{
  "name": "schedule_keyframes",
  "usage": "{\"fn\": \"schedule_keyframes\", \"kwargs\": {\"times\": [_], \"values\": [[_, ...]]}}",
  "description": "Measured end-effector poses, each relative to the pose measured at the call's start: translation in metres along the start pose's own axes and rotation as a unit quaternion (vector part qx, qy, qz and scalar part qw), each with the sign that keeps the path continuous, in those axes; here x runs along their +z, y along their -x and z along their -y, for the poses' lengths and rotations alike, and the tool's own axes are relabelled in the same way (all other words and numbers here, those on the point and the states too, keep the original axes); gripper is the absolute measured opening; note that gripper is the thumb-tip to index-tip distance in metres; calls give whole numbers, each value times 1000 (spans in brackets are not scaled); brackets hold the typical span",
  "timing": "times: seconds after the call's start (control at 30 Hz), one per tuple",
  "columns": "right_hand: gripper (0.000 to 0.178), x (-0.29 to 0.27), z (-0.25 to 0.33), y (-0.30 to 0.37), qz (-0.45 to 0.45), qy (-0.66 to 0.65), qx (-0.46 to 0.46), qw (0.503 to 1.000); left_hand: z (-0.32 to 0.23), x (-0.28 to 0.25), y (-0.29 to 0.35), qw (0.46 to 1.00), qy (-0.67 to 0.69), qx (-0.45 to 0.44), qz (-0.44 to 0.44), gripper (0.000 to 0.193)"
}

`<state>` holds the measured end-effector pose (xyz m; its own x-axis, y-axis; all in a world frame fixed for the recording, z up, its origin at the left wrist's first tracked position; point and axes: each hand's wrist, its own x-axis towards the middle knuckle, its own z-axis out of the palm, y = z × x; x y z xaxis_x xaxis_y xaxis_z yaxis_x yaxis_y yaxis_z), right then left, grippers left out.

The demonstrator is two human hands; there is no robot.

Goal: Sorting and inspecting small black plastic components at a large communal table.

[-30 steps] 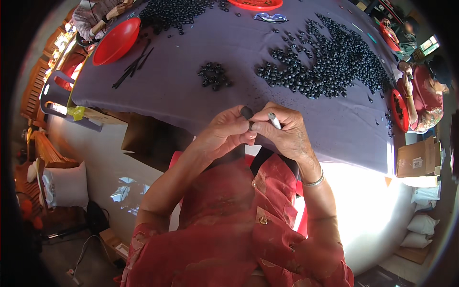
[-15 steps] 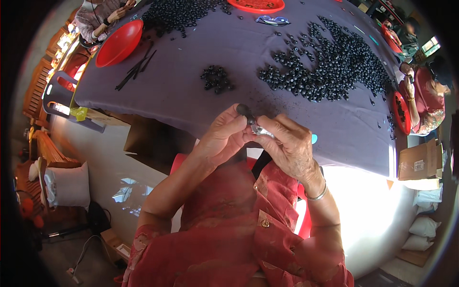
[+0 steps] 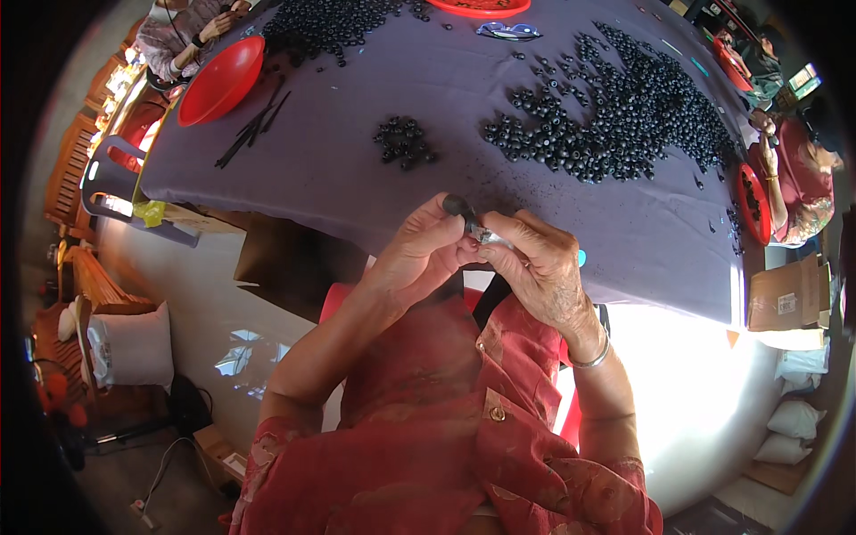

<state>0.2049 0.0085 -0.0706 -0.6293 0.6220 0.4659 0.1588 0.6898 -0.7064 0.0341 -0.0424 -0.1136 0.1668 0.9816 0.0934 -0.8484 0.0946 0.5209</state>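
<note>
Just past the table's near edge, my two hands meet in front of my chest. Between its thumb and fingers, my left hand (image 3: 415, 245) pinches a small black piece (image 3: 470, 220). Something dark covers the tip of its index finger; whether it belongs to the piece I cannot tell. My right hand (image 3: 544, 272) is closed round a small tool with a shiny metal tip (image 3: 490, 237), which touches or nearly touches the piece. A turquoise end (image 3: 582, 258) shows behind that hand, possibly the tool's handle. Beyond lies a small cluster of round black pieces (image 3: 403, 143).
A large heap of black pieces (image 3: 615, 125) spreads over the purple-grey cloth (image 3: 330, 116), another (image 3: 312, 31) lies far left. Around are a red bowl (image 3: 223, 80), dark strips (image 3: 254, 129), glasses (image 3: 508, 32) and a red tray (image 3: 754, 203). Other people sit left and right.
My right hand has shifted slightly, its fingers and the metal tip turning a little against the black piece. My left hand keeps its grip. The view has moved very slightly.
</note>
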Motion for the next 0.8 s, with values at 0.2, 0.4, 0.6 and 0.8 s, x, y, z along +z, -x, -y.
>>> {"fn": "schedule_keyframes", "kwargs": {"times": [0.2, 0.4, 0.6, 0.8], "values": [[24, 0, -2, -2, 7, 46, -4, 999, 0, 0, 0, 999, -35, -2, -22, 7], [24, -12, -18, -6, -16, -158, 156, 975, 7, 5, -3, 998, -49, -35, -26, 7], [19, -12, 0, -7, -12, -92, 97, 991, 9, -5, -2, 997, -52, -48, -31, 9], [5, 10, -1, 0, 8, -214, 128, 968, 5, -16, 3, 996, -63, -63, 5, 14]]}}
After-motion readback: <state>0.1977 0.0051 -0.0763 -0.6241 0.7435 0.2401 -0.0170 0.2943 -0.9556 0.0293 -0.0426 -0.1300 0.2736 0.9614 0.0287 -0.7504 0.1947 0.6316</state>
